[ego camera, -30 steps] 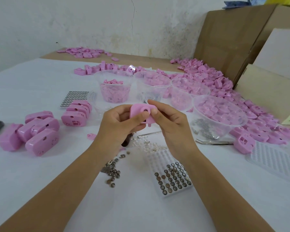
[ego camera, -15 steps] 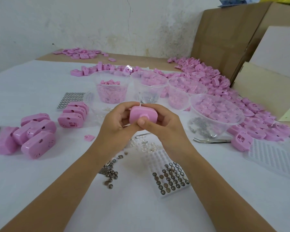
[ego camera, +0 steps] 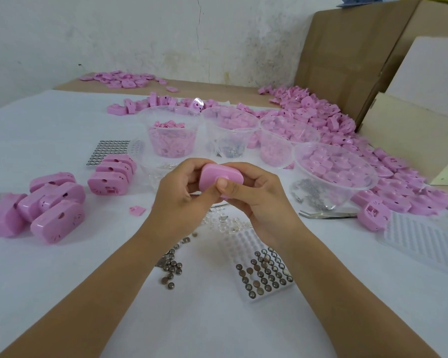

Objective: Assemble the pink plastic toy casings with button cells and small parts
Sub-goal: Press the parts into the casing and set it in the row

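A pink toy casing [ego camera: 219, 175] is held above the middle of the white table, its smooth face turned up toward me. My left hand [ego camera: 177, 200] grips its left side with curled fingers. My right hand [ego camera: 256, 200] grips its right side, thumb pressed on the front edge. Below my hands a clear blister tray [ego camera: 265, 276] holds several button cells, and loose button cells [ego camera: 171, 268] lie to its left. Small clear parts [ego camera: 225, 222] are scattered under my right hand.
Several finished pink casings [ego camera: 49, 205] lie at the left. Clear cups [ego camera: 172, 133] and a clear bowl [ego camera: 334, 169] with pink parts stand behind my hands. Tweezers [ego camera: 326, 215], a white tray [ego camera: 424, 239] and a heap of pink shells [ego camera: 347, 130] are at right. Cardboard boxes [ego camera: 352, 55] stand behind.
Both hands have turned the casing over: the face with the round opening showed before, now the smooth face is up. The hands stay in the same place.
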Tool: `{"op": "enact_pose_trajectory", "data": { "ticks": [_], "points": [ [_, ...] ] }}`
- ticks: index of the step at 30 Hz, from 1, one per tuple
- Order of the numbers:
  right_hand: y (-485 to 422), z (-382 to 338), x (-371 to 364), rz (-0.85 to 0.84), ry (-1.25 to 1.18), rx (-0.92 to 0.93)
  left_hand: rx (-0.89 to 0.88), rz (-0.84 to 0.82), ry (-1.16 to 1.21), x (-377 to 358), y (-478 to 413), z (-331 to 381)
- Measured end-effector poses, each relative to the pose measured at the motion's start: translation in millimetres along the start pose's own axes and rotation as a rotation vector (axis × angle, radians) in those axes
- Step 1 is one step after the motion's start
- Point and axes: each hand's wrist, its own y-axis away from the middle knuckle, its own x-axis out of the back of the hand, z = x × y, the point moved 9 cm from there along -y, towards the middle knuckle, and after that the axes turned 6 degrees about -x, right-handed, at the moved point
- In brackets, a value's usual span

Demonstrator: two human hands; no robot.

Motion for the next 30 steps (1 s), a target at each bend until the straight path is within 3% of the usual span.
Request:
{"op": "enact_pose_trajectory", "data": {
  "ticks": [10,13,15,17,20,30],
  "points": [
    [-5.4,-2.4,5.8,0.053,0.095,-0.048,0.033,0.068,0.066,8.7,-3.1,-0.9],
    [-2.7,-16.7,32.4,0.293,0.659,0.050,0.060,0.118,0.102,16.2,-4.6,-5.4],
    [-1.9,-16.1,33.6,0.283,1.107,0.047,0.066,0.140,0.102,19.2,-4.6,-7.1],
    [-2.0,-2.0,34.0,0.193,1.318,-0.068,0.079,0.154,0.110,20.0,-4.5,-8.5],
    [-1.2,12.5,35.3,0.136,1.342,-0.184,0.115,0.151,0.184,18.4,-5.2,-11.9],
    [-2.6,18.7,30.3,0.114,1.289,-0.229,0.127,0.002,0.441,2.2,-5.3,-9.9]
  ]
}}
